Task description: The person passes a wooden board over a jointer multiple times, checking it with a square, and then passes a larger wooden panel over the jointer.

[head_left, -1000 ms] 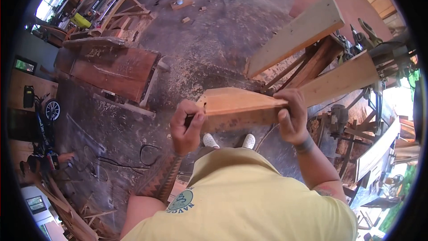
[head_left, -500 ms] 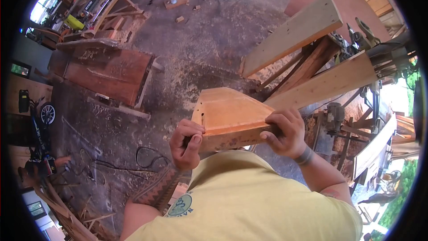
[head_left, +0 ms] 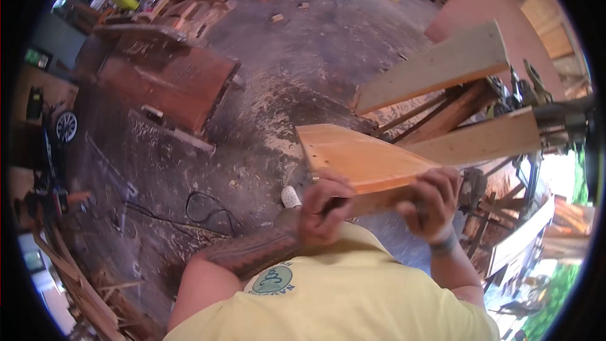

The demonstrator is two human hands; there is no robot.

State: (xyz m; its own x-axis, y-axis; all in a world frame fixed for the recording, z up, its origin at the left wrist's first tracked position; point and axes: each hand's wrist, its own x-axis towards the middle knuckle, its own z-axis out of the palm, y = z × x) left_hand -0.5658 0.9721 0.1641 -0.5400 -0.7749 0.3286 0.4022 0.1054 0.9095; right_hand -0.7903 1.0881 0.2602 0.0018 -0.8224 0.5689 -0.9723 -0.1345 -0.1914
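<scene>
An orange-brown wooden piece (head_left: pixel 363 155) with a slanted far edge and small holes near its left side is held in front of the yellow shirt. My left hand (head_left: pixel 325 208) is closed at its near left corner, fingers curled and slightly blurred. At the near right corner, my right hand (head_left: pixel 431 205) grips the wood with fingers over the top edge and thumb on the near face.
A reddish-brown slab (head_left: pixel 167 82) lies at the left on the dusty floor. Long boards (head_left: pixel 442 66) lean at the right beside machinery. A black cable (head_left: pixel 211 215) coils on the floor. A white shoe tip (head_left: pixel 290 197) shows beside my left hand.
Both hands and the wooden piece have shifted right in view. The surroundings have shifted and turned with the camera. A shoe tip now shows by my left hand.
</scene>
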